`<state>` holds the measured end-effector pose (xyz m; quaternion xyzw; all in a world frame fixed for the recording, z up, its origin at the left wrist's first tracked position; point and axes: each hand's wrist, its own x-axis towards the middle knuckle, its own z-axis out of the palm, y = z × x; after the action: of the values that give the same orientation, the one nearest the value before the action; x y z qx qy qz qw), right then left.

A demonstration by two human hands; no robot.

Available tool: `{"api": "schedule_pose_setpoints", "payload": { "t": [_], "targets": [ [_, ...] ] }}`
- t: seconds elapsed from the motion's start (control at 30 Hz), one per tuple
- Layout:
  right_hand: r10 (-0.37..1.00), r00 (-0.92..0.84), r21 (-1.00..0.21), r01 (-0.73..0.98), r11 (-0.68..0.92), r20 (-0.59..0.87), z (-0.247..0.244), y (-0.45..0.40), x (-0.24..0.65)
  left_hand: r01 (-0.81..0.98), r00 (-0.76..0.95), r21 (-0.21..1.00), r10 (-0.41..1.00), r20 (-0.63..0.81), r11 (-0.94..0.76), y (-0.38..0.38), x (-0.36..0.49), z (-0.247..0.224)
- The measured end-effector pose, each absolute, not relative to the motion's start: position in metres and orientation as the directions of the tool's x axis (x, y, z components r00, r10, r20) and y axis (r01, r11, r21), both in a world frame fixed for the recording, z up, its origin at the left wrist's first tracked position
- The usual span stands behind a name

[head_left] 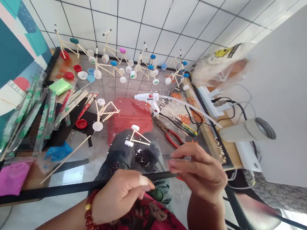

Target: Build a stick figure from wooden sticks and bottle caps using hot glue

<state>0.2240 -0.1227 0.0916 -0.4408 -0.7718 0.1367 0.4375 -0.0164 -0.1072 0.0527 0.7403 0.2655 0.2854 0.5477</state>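
Observation:
At the table's front edge, my left hand [120,197] is closed, thumb and index finger pressed together; whatever they may hold is hidden. My right hand [200,168] pinches near the front edge, and a thin, greyish sliver shows at its fingertips, too faint to name. Ahead of both hands lies a small frame of wooden sticks [141,139] with two white bottle caps as wheels. Further left stands a larger stick frame [107,114] with white caps. Red-handled pliers [170,132] lie just beyond my right hand. A white glue gun [149,100] rests behind them.
Several stick tricycles with coloured seats [113,63] line the back by the tiled wall. Wrapped stick packets [38,115], pink clay [11,178] and blue clay [58,152] lie left. A utility knife [189,129], cables, a power strip [209,100] and a grey cylinder [244,131] are right.

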Motion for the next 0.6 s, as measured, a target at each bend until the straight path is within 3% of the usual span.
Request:
{"api": "schedule_pose_setpoints", "payload": {
  "t": [0.23,0.33,0.4,0.5,0.6],
  "targets": [
    [0.887,0.112,-0.674,0.694,0.252,0.447,0.068,-0.109,0.273,0.335,0.338,0.905,0.93,0.145,-0.263,-0.103,-0.079,0.041],
    [0.796,0.392,-0.726,0.682,0.085,0.462,0.067,-0.116,0.301,0.394,0.236,0.884,0.957,0.168,-0.252,-0.102,-0.097,0.04],
    [0.729,0.476,-0.72,0.693,0.033,0.492,0.072,-0.123,0.313,0.417,0.188,0.876,0.966,0.177,-0.242,-0.102,-0.102,0.039],
    [0.791,0.309,-0.637,0.76,0.129,0.529,0.084,-0.13,0.296,0.407,0.196,0.878,0.963,0.187,-0.253,-0.101,-0.098,0.039],
    [0.909,-0.091,-0.651,0.668,0.359,0.408,0.085,-0.132,0.234,0.354,0.275,0.889,0.94,0.2,-0.292,-0.101,-0.081,0.044]
  ]
}}
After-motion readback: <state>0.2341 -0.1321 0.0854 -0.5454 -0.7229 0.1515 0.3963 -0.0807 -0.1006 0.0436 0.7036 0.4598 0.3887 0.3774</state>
